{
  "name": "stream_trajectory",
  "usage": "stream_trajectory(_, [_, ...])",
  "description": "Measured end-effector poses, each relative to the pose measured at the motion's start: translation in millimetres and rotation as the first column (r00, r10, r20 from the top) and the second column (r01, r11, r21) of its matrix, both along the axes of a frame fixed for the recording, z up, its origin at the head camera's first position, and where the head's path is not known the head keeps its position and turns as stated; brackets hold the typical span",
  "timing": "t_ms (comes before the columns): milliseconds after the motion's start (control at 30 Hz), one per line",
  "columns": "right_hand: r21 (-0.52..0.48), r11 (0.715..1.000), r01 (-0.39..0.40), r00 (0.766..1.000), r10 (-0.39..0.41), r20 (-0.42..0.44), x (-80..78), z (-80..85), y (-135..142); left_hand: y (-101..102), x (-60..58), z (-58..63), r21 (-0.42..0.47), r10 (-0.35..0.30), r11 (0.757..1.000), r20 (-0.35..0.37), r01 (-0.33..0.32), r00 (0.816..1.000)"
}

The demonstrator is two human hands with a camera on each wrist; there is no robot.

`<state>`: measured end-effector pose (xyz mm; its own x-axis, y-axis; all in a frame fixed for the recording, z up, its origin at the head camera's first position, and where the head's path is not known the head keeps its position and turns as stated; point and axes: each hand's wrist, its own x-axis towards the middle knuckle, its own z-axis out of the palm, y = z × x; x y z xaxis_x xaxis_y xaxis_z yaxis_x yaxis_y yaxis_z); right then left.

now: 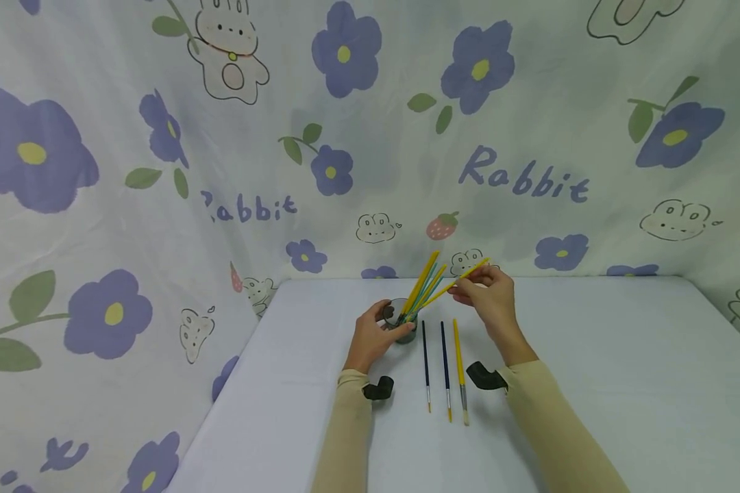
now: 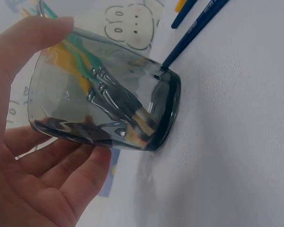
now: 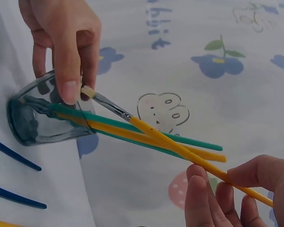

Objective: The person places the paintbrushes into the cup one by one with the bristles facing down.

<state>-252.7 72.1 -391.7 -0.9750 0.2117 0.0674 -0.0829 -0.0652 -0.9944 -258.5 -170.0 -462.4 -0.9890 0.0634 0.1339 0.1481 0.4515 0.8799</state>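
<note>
My left hand (image 1: 370,339) grips a tinted, see-through glass (image 2: 132,59), thumb on one side and fingers round the other. Inside the glass stand several paintbrushes, bristles down; their green handles (image 3: 199,142) and yellow handles (image 3: 215,156) lean out over the rim. Between thumb and fingertips, my right hand (image 1: 492,301) pinches the handle of another yellow paintbrush (image 3: 161,137). Its pale bristles (image 3: 88,91) are right at the glass rim, near the left thumb, and its handle crosses over the other handles in the right wrist view.
Side by side on the white table (image 1: 623,383) lie a dark blue paintbrush (image 1: 426,363), a second blue paintbrush (image 1: 446,363) and a yellow paintbrush (image 1: 458,349), bristles toward me. Behind the table hangs a flowered rabbit-print cloth (image 1: 395,144).
</note>
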Motion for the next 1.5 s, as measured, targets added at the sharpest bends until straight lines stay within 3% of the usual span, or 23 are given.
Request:
stream_trajectory(233, [0.060,0.998,0.004,1.000,-0.002,-0.024,-1.2,5.4,-11,1,0.5,-0.7,-0.011,0.012,1.000,0.007,-0.012,1.000])
stream_trajectory(967, [0.155,0.984,-0.082,0.994,0.093,-0.060,-6.8,-2.0,-38,-1,0.5,-0.7,-0.013,0.011,1.000,-0.003,-0.011,1.000])
stream_trajectory(1500, [0.250,0.964,-0.090,0.992,0.108,-0.059,-0.1,5.1,-31,-1,-1.6,-3.3,-0.016,0.008,1.000,-0.020,-0.008,1.000])
